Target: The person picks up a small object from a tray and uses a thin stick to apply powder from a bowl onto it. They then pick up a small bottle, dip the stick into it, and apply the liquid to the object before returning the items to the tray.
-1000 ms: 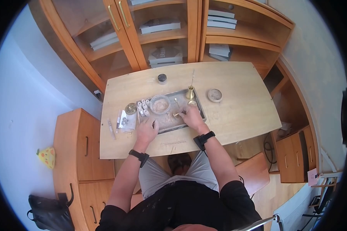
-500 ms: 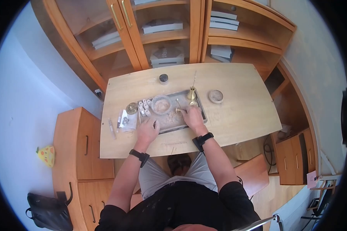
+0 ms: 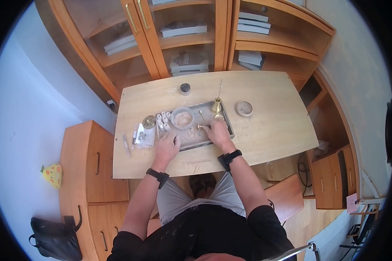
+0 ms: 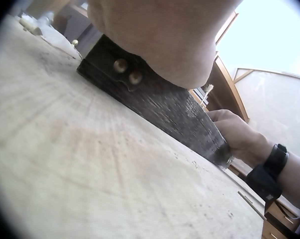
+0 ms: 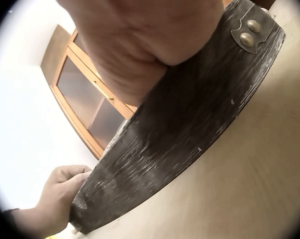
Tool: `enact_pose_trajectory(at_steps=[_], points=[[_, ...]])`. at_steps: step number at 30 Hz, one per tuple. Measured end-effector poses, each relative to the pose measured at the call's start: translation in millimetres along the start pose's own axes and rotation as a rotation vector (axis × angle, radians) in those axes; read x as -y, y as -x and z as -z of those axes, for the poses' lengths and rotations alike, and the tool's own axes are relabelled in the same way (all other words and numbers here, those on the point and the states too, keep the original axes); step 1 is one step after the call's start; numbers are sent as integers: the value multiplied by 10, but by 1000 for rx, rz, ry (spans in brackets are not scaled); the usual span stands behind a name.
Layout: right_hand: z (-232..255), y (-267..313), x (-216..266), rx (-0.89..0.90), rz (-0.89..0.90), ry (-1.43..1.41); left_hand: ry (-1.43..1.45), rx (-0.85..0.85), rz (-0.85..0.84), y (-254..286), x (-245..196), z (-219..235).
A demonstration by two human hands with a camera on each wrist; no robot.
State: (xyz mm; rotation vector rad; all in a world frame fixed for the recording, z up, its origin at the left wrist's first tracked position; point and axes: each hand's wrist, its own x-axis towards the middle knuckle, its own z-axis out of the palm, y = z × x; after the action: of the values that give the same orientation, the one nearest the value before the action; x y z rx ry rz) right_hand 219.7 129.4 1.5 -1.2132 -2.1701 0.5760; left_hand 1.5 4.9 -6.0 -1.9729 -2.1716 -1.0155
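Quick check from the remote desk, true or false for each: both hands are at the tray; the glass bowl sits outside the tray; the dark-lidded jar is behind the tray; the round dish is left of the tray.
1. Both the left hand and the right hand are at the tray. True.
2. The glass bowl sits outside the tray. False: it stands inside the tray.
3. The dark-lidded jar stands on the table beyond the tray. True.
4. The round dish lies left of the tray. False: it lies to its right.
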Motion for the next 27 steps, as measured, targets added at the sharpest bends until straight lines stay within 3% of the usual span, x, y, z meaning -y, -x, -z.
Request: enact_pose_trajectory(at_steps=[4,13,19,25,27], points=[[37,12,77,-28,-30,32,-2,1,3,-2,-3,4],[112,-12,48,125,-15,-63,-26,-6,-13,-2,9,-9],[75,-6,20,22,-63,-171,-31,-14,-14,-6,6,-14],[145,-39,38,46,-273,-303,-32,-16,-16,-7,6,-11],[66,-45,-79,33,-184,-235,-35,-20,-19,-6,8,-13]])
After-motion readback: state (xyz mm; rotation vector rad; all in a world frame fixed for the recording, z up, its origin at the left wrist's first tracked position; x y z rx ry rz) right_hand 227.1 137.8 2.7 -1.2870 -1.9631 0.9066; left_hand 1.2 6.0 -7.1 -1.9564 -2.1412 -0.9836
